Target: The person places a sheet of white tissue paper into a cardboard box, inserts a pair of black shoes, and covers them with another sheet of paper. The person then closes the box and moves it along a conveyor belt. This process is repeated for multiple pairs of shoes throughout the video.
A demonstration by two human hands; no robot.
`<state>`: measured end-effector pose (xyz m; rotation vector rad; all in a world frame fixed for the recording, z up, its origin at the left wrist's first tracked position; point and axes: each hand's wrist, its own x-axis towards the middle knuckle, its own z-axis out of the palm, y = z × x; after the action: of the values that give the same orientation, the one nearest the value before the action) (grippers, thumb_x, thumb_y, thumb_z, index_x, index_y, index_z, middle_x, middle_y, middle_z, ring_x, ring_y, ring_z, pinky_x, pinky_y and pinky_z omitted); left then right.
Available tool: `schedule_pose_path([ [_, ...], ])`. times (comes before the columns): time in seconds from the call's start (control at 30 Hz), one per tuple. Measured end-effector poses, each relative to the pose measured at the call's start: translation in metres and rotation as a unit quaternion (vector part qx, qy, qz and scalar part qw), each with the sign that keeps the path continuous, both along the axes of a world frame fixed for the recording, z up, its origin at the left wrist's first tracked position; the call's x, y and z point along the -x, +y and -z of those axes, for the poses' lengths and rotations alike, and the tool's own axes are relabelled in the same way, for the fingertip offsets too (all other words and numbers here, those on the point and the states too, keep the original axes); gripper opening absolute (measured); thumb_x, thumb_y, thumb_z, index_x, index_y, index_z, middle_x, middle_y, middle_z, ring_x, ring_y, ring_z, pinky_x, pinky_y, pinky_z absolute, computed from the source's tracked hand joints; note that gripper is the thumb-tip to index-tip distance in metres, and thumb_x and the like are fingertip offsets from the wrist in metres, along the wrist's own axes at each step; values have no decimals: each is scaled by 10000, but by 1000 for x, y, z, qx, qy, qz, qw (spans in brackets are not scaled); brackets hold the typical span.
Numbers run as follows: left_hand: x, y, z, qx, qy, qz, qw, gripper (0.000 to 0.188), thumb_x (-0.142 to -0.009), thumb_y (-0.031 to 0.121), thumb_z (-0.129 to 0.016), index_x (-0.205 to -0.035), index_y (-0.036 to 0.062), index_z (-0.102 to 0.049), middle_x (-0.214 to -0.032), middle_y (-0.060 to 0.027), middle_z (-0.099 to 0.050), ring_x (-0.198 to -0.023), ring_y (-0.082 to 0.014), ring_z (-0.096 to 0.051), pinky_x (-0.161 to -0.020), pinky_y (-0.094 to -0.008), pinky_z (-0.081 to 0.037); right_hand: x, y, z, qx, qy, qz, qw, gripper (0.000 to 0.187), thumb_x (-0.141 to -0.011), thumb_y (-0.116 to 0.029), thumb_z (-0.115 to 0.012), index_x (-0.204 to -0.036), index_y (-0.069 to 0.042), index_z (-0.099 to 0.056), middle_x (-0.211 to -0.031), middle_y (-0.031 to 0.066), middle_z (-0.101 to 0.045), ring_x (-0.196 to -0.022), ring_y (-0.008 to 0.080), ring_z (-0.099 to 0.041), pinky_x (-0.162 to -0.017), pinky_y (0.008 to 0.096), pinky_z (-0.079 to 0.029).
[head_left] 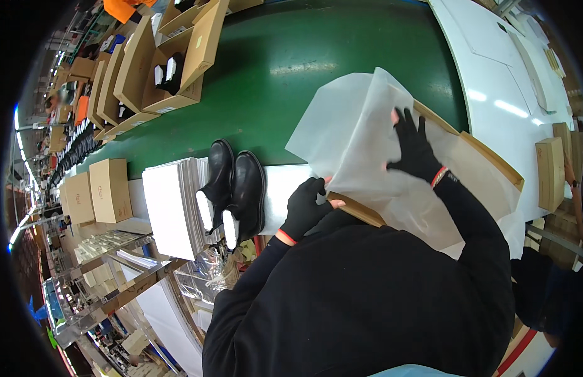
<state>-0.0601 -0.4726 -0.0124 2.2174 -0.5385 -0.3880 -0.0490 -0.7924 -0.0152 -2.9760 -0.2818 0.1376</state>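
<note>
A sheet of translucent white tissue paper [354,119] lies over an open brown cardboard box [492,160] in front of me, its far left part standing up past the box. My right hand [415,147], in a black glove with bare thumb and fingertip, is spread open against the paper. At the box's near left corner, my left hand [304,210], gloved the same way, has its fingers curled, with thumb and forefinger on the paper's edge. A pair of black boots [247,188] with white paper in their tops lies left of that hand.
Beside the boots is a stack of white paper sheets [172,204]. Closed brown boxes [109,191] stand farther left. Open boxes [200,50] with boots inside sit on the green belt [266,113]. A white table [486,69] borders it at right.
</note>
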Motion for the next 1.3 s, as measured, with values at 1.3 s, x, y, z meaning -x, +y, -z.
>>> schedule_pose_path([
  [1.3, 53, 185, -62, -37, -123, -373, 919, 297, -821, 96, -686, -1103, 49, -609, -919, -66, -641, -742, -170, -599, -670, -291, -467, 80, 30, 99, 160, 190, 71, 966, 1317, -543, -483, -848, -1521, -151, -32, -1548, 214, -109, -1401, 432, -175, -940, 679, -356],
])
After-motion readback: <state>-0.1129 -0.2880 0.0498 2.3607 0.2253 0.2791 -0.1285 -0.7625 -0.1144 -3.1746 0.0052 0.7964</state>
